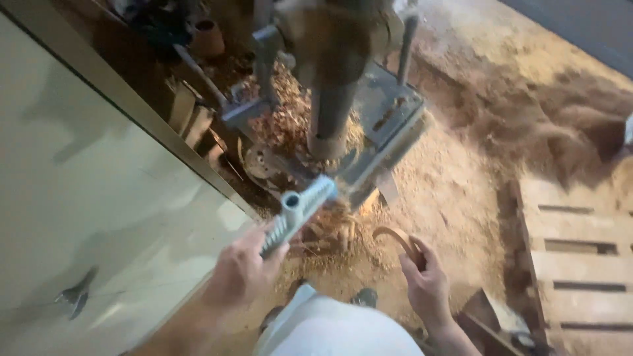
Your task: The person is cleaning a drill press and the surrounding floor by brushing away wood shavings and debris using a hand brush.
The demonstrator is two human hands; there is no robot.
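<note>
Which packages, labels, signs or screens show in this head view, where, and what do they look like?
None in view: no package, label, sign or screen.
What is there instead: the left hand grips a grey ribbed metal handle; the right hand holds a curved brown strip; a sawdust-covered machine stands ahead; a pale wooden pallet lies at right; a pale flat panel fills the left.
</note>
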